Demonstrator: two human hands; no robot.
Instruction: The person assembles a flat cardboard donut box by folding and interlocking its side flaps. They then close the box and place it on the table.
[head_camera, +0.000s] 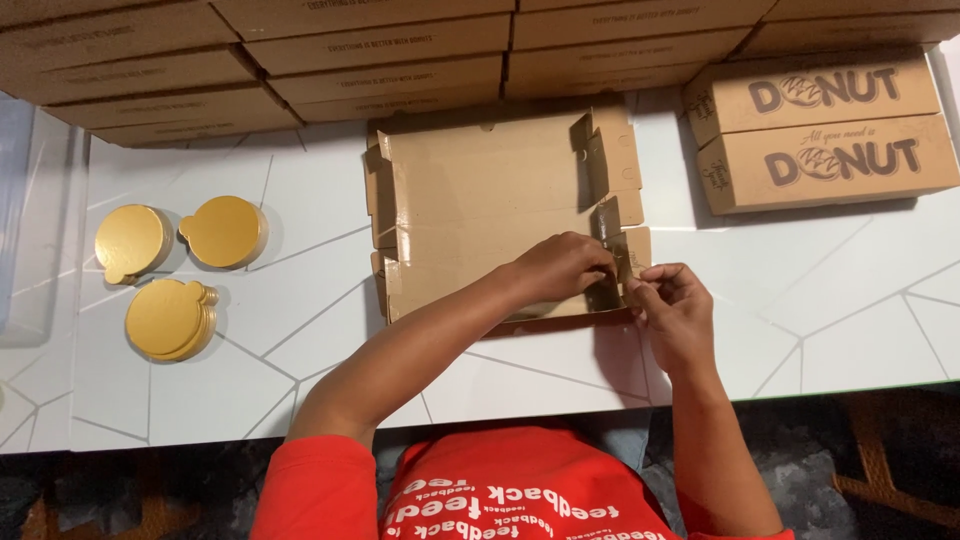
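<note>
1. Head view: we are folding a flat brown cardboard box (490, 215) lying on the white table (820, 300).
2. Our left hand (560, 265) is pressing its right side flap (612, 262); our right hand (675, 310) is pinching that corner.
3. We are judging the card light, stiff, crease-prone: best held at fold lines.
4. Gold discs (170, 318) are lying well apart.

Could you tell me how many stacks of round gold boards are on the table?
3, all at the table's left: one gold stack farthest left, a second beside it, a third nearer the person. Boards per stack cannot be counted.
</note>
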